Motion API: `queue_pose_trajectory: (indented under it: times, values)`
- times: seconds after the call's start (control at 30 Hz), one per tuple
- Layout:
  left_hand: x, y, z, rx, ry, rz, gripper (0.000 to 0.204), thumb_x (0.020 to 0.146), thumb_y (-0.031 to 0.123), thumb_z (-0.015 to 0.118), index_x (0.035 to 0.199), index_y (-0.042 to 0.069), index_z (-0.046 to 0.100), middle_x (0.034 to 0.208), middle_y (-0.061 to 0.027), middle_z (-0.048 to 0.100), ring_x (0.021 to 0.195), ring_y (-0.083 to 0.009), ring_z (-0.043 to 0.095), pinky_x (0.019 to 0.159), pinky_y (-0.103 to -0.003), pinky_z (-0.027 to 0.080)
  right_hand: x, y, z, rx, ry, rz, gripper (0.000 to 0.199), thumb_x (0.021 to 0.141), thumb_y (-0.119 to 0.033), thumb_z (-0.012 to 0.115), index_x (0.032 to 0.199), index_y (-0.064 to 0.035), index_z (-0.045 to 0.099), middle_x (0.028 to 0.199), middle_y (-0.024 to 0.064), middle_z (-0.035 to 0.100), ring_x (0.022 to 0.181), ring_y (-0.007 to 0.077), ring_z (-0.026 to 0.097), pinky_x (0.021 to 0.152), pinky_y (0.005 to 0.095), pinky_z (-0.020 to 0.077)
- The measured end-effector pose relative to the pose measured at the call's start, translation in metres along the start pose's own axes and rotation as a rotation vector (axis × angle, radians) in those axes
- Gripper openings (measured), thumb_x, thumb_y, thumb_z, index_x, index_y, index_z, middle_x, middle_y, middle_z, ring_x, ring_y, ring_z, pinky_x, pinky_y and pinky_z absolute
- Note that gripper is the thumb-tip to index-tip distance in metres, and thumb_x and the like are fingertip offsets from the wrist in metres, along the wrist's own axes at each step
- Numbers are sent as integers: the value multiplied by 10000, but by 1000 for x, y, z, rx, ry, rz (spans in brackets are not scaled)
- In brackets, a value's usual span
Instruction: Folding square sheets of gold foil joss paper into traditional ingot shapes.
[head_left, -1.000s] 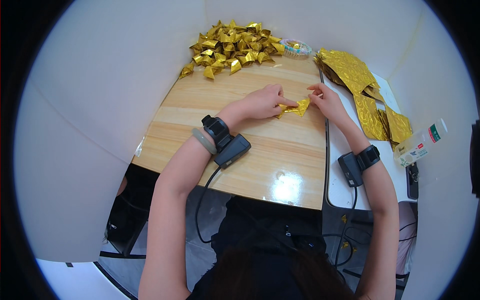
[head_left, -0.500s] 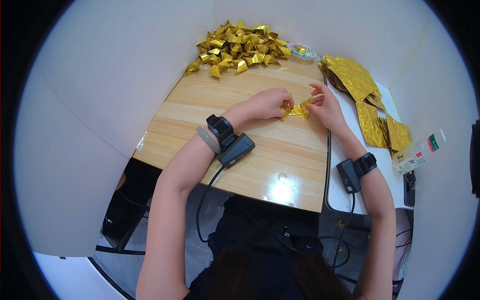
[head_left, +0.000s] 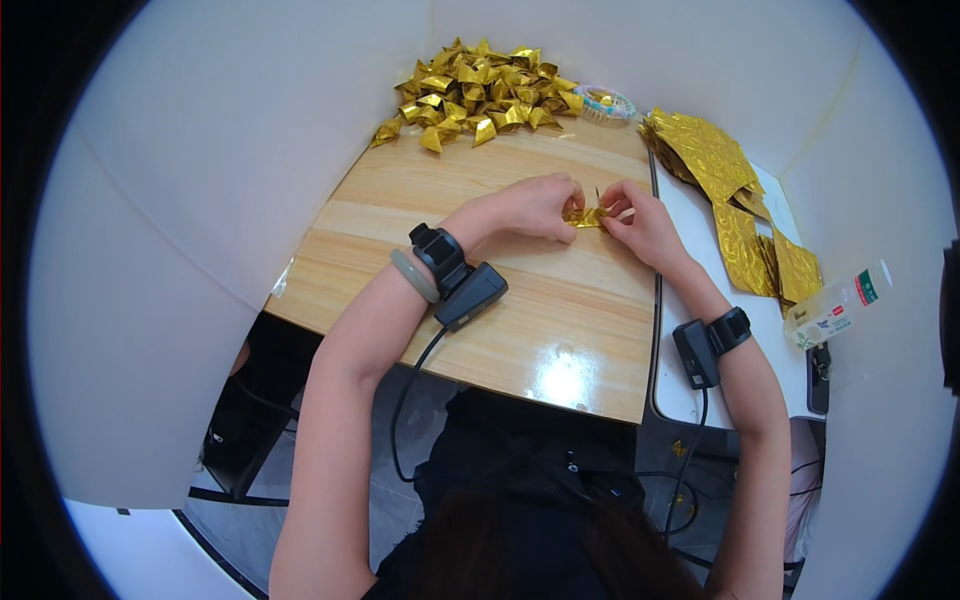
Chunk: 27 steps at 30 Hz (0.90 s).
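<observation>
A small piece of folded gold foil paper point(head_left: 586, 218) sits between my two hands over the wooden tabletop. Its left end is in the fingers of my left hand point(head_left: 545, 207). My right hand point(head_left: 640, 226) pinches the right end between thumb and fingers. The paper is narrow and creased, and my fingertips cover both of its ends. Beyond my hands, a heap of folded gold paper ingots point(head_left: 480, 90) lies at the back of the table. Flat gold paper sheets point(head_left: 705, 155) are stacked to the right.
The wooden tabletop point(head_left: 480, 350) borders a white surface point(head_left: 690, 290) on the right. A beaded ring point(head_left: 606, 103) lies beside the heap. A clear plastic bottle point(head_left: 838, 305) leans at the far right, above a dark phone point(head_left: 819, 385). Pale walls enclose the table; cables hang from both wrist devices.
My right hand has moved slightly left and down, closer to my left hand, and its raised fingers have curled in. The foil paper between them now looks narrower and flatter.
</observation>
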<state>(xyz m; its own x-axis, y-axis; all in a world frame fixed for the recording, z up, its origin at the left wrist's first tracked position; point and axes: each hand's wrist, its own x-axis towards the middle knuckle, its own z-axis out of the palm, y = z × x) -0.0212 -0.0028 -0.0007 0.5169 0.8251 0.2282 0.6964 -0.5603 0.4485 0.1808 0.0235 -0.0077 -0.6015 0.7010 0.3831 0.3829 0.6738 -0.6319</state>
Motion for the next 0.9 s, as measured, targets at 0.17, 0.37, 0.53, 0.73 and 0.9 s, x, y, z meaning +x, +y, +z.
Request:
queue_pose_trajectory:
  times: [0.17, 0.37, 0.53, 0.73, 0.9]
  values:
    - [0, 18, 2, 178, -10, -38, 372, 650, 187, 598, 973, 10, 548, 922, -148, 526, 836, -291, 542, 735, -343, 453, -2, 7, -1, -10, 10, 26, 298, 727, -12, 573, 1005, -25, 465, 850, 99, 569, 725, 195, 582, 647, 295, 477]
    - [3, 7, 7, 178, 108, -95, 259, 698, 163, 556, 920, 35, 598, 862, -127, 577, 803, -284, 568, 709, -350, 463, -3, 0, -1, -63, 13, 4, 308, 729, 0, 555, 1022, -42, 471, 834, 99, 559, 742, 201, 575, 664, 294, 475]
    - [6, -12, 7, -54, 196, -149, 252, 716, 178, 561, 895, 18, 634, 811, -147, 625, 749, -262, 597, 698, -330, 465, -3, -4, -2, -118, -19, -64, 250, 732, 1, 539, 976, -49, 517, 861, 99, 557, 759, 222, 574, 679, 305, 475]
    - [6, -15, 3, -148, 164, -200, 264, 721, 178, 572, 924, 22, 637, 803, -125, 634, 705, -170, 588, 671, -280, 457, -4, -1, -4, -204, -70, -181, 230, 752, -18, 519, 970, -42, 591, 884, 97, 540, 811, 224, 550, 713, 301, 453]
    - [2, -21, 1, -366, 120, -106, 230, 761, 184, 595, 907, 15, 647, 784, -52, 620, 674, -84, 527, 596, -217, 427, -4, -2, -2, -273, -122, -267, 261, 785, -64, 504, 1028, -39, 596, 890, 102, 524, 863, 225, 526, 754, 298, 427]
